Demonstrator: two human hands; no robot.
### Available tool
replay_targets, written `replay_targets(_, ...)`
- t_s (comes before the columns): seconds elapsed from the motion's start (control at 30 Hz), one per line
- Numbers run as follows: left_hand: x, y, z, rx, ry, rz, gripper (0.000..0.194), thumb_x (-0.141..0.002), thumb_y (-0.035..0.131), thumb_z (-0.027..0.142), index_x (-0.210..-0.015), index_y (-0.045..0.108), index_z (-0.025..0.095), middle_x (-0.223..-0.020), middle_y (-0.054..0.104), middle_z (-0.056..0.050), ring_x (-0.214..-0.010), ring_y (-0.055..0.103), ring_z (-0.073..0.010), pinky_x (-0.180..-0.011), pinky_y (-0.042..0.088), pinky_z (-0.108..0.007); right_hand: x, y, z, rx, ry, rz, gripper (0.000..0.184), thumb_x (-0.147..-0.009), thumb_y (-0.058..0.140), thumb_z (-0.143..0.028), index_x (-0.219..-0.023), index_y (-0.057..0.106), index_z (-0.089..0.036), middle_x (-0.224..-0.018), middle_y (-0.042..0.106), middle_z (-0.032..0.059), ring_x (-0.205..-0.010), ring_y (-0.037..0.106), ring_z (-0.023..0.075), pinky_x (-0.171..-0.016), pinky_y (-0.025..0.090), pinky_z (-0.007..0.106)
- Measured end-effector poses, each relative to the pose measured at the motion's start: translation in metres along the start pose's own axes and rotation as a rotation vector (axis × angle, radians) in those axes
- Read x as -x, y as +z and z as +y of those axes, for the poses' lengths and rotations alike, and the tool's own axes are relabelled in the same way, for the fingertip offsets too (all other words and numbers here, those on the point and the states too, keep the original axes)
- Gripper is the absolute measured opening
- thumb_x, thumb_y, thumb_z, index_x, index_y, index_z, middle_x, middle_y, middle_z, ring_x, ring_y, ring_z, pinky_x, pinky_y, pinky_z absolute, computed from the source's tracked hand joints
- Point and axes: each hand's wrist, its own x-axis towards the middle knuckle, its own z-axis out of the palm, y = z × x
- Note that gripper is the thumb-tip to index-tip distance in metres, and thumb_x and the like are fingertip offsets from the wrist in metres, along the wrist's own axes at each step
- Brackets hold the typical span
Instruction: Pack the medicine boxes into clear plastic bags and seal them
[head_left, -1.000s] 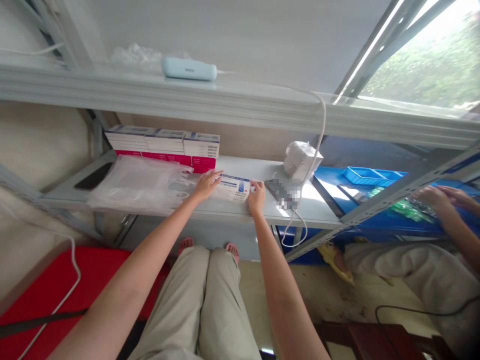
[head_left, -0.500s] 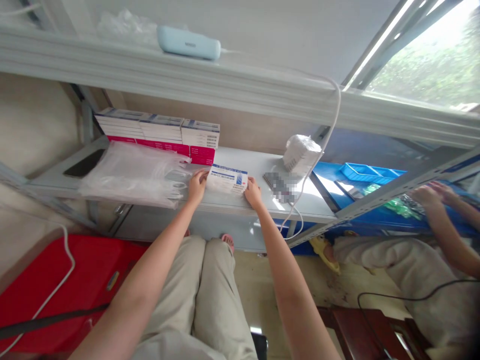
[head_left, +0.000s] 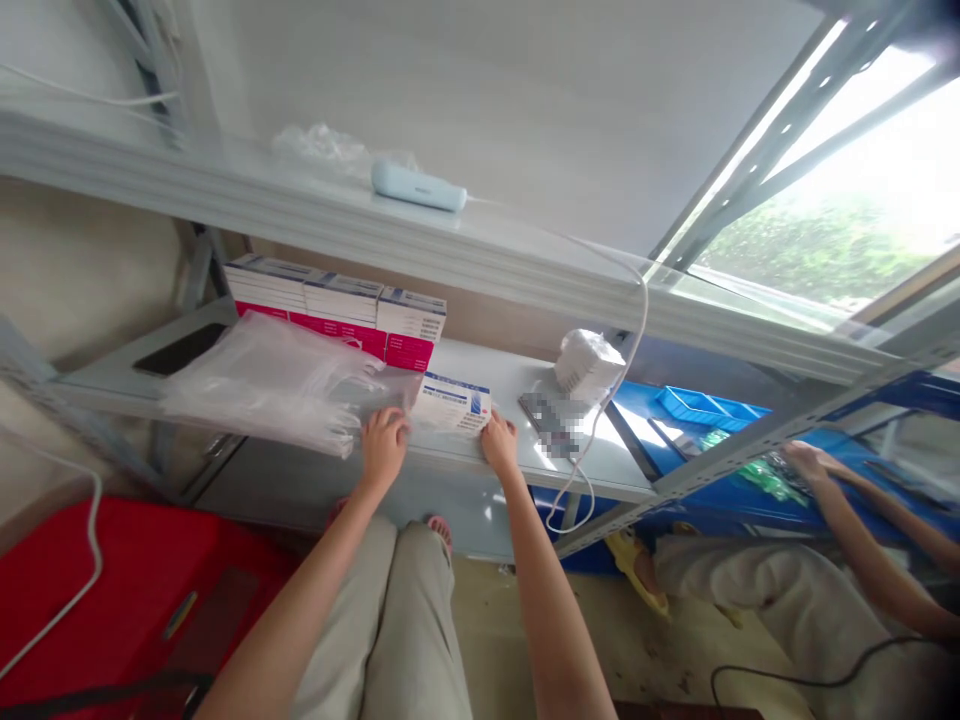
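Note:
A flat white box with blue print [head_left: 450, 403] lies on the shelf between my two hands, with clear plastic film showing around its left and lower edges. My right hand [head_left: 499, 445] grips the box at its lower right corner, thumb and fingers closed on it. Off the box's left side, my left hand [head_left: 384, 447] rests low over the shelf's front part, fingers loosely apart by the edge of the film. Whether its fingertips touch the film is hard to see. A pile of clear plastic bags [head_left: 262, 375] spreads out just left of that hand.
Stacked white-and-blue boxes [head_left: 341, 300] stand behind the bags on pink boxes [head_left: 409, 350]. A dark flat object [head_left: 180, 350] lies far left. A white wrapped bundle [head_left: 589, 362] and a cable [head_left: 637, 330] are right. Another person's hands [head_left: 806, 462] work by a blue tray [head_left: 712, 412].
My left hand has come off the box's left edge and moved down and left. My right hand stays at the box's right side, now lower on its corner. The camera view has tilted up.

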Motion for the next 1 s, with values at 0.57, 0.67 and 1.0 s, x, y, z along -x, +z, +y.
replay_targets(0.57, -0.046, 0.008, 0.041, 0.665, 0.111, 0.203, 0.058, -0.089, 0.056, 0.041, -0.136, 0.029, 0.023, -0.143, 0.036, -0.015, -0.136, 0.034, -0.0248, -0.111, 0.031, -0.044, 0.052, -0.033, -0.025, -0.327, -0.217, 0.559, 0.047, -0.093, 0.029, -0.023, -0.14, 0.034, -0.024, -0.137, 0.041, 0.0133, -0.132, 0.034, 0.0241, -0.109, 0.028, 0.051)
replay_targets(0.67, -0.059, 0.024, 0.029, 0.757, 0.015, 0.123, 0.063, -0.086, 0.057, 0.045, -0.137, 0.028, 0.02, -0.144, 0.034, -0.017, -0.136, 0.032, -0.0264, -0.112, 0.028, -0.046, 0.015, -0.06, -0.055, -0.261, -0.374, 0.298, 0.06, -0.087, 0.052, -0.032, -0.143, 0.03, -0.026, -0.144, 0.037, 0.0117, -0.136, 0.03, 0.0258, -0.111, 0.024, 0.051)
replay_targets(1.0, -0.049, 0.036, -0.009, 0.653, -0.209, -0.027, 0.045, -0.095, 0.024, 0.045, -0.12, 0.046, 0.016, -0.121, 0.057, -0.016, -0.116, 0.054, -0.0228, -0.101, 0.039, -0.041, -0.074, -0.055, -0.083, 0.005, -0.334, -0.414, 0.105, -0.055, 0.084, -0.029, -0.145, 0.032, -0.025, -0.14, 0.045, 0.0175, -0.13, 0.04, 0.0333, -0.107, 0.027, 0.051)
